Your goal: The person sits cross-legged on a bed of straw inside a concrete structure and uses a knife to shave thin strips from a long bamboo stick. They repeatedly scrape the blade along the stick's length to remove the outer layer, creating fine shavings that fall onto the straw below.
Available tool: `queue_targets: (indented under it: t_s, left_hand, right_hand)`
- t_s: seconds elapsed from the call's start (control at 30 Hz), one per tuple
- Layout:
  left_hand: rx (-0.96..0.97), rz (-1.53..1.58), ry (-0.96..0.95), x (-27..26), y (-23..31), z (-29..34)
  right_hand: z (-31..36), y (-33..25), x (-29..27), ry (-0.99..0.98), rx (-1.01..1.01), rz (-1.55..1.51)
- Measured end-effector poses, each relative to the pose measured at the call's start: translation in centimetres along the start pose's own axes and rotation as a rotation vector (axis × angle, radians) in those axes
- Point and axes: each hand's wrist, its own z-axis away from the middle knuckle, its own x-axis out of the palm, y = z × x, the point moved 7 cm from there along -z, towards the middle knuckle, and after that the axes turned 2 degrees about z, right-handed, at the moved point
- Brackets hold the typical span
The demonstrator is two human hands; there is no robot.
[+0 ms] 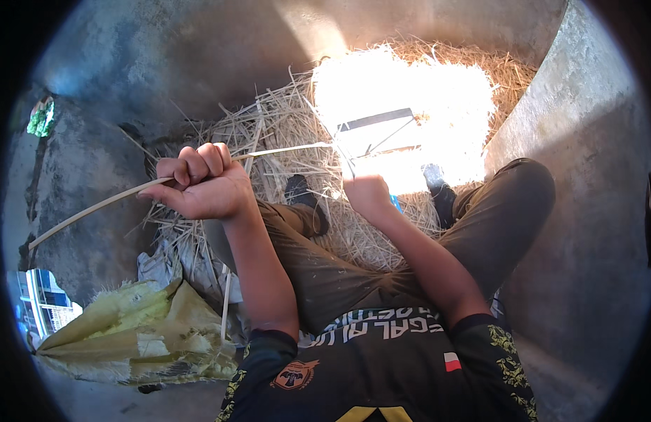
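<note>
My left hand is closed around a long, thin, pale strip that looks like split bamboo or cane. One end curves down to the left; the other reaches right toward my right hand. My right hand is a fist in front of my knees. From its top rises a narrow, blade-like piece, meeting the strip's right end. A bit of blue shows beside the fist, perhaps the handle of the same tool. Glare hides the detail there.
Straw-like shavings are heaped around my feet. A dark-edged flat object lies in glaring sunlight beyond my right hand. Curved grey walls rise around me. At the left lies a torn yellow-green sack.
</note>
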Motion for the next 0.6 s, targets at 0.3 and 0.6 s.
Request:
queue_targets:
  t_s: [0.3, 0.6]
  left_hand:
    - [-0.125, 0.109, -0.14, -0.6, 0.1, -0.8]
    - [-0.331, 0.305, -0.378, 1.4, -0.4, -0.4]
  right_hand:
    - [0.4, -4.2, -8.9, 0.026, 0.227, -0.599]
    - [1.2, -5.2, -11.5, 0.157, 0.035, -0.682]
